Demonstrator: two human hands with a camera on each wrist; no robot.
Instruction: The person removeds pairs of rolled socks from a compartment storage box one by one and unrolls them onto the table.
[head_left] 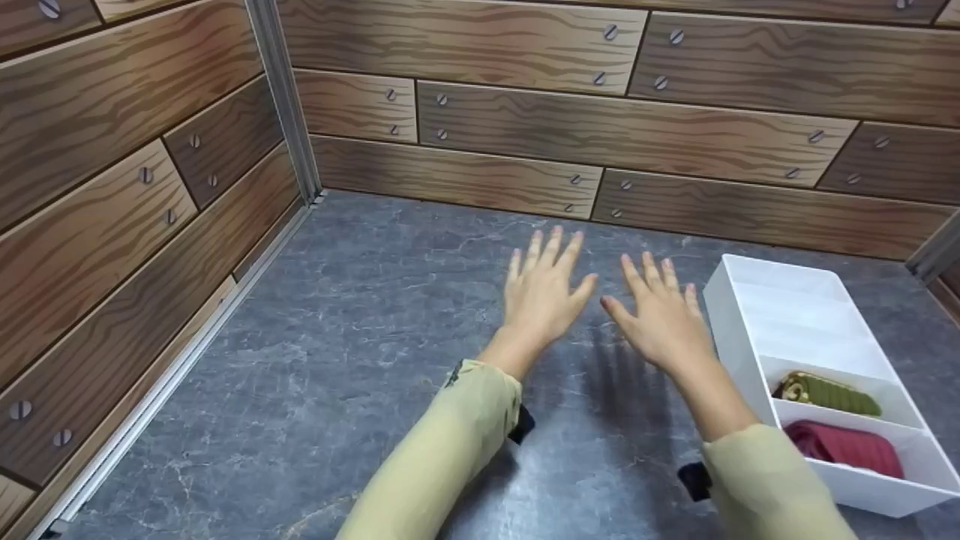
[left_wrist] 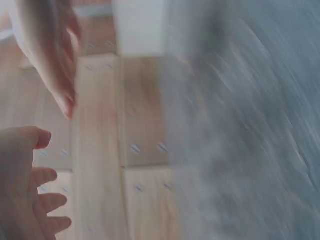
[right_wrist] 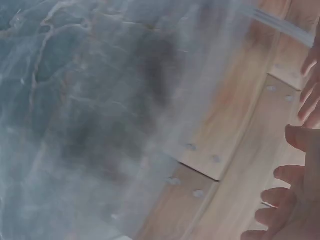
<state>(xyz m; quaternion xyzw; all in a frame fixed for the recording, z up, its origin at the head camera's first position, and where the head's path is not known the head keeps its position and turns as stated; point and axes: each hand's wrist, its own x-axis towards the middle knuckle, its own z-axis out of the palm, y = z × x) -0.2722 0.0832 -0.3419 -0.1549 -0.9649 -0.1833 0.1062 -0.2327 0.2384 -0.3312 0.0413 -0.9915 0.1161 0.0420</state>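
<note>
Hovering hands: left hand (head_left: 541,292) and right hand (head_left: 664,319) were raised over the table (head_left: 300,360), apart, fingers straight and spread, each holding nothing; the palms were hidden from the head view.
White box: the divided white box (head_left: 739,341) stood on the table just beside the right hand; the right forearm and sleeve (head_left: 772,480) covered part of its near left side.
Box contents: a red bundle (head_left: 847,448) lay in the nearest compartment, a green roll (head_left: 832,394) in the next; dividers and walls hid their lower parts, and the material could not be confirmed.
Black wrist pieces: one (head_left: 522,424) showed beneath the left cuff, another (head_left: 694,481) beside the right; both were mostly concealed.
Left wrist view: heavily blurred, both hands cut off; a pale block at the top edge was unidentifiable.
Right wrist view: blurred, with fingers of both hands cropped at the right edge.
Wood-patterned walls: the back wall (head_left: 510,45) ran beyond the frame.
</note>
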